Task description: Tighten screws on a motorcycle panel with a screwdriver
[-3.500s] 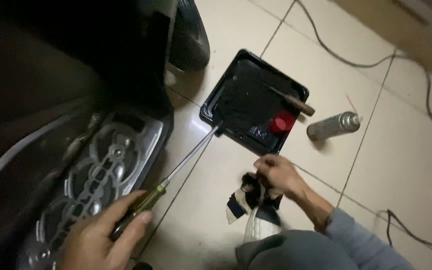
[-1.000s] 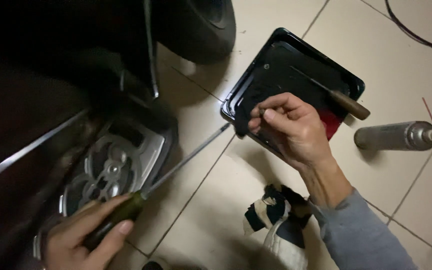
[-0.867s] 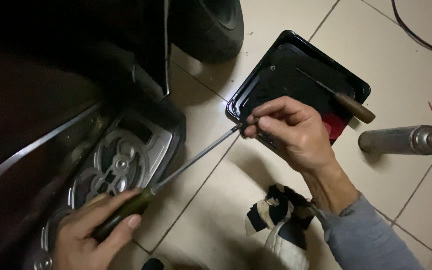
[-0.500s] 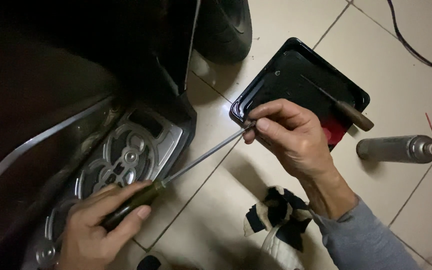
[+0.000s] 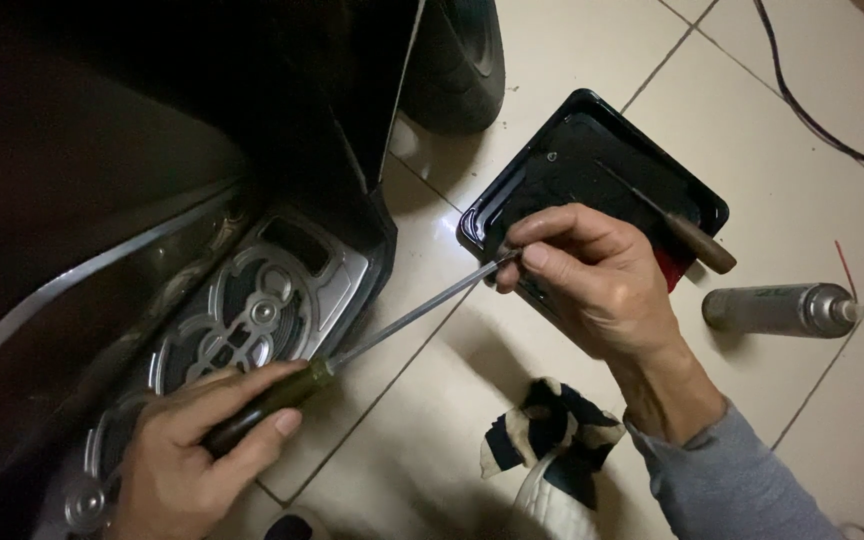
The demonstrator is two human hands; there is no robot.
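Observation:
My left hand point(image 5: 197, 445) grips the dark green handle of a long screwdriver point(image 5: 392, 322) at the lower left, over a silver vehicle engine cover point(image 5: 252, 315). Its steel shaft runs up and right across the floor tiles. My right hand point(image 5: 592, 275) pinches the shaft's tip between thumb and forefinger, just above the near rim of a black plastic tray point(image 5: 542, 170). A second tool with a brown wooden handle point(image 5: 697, 245) lies in the tray beside a red object partly hidden by my right hand.
A silver spray can point(image 5: 777, 308) with a thin red straw lies on the tiles at right. A dark and white rag point(image 5: 547, 450) lies below my right wrist. A black tyre point(image 5: 457, 60) stands at the top; a dark cable point(image 5: 802, 110) crosses the upper right.
My right hand left the rag, reached to the tray edge and took hold of the screwdriver tip. The view has shifted slightly; my left hand stays on the handle.

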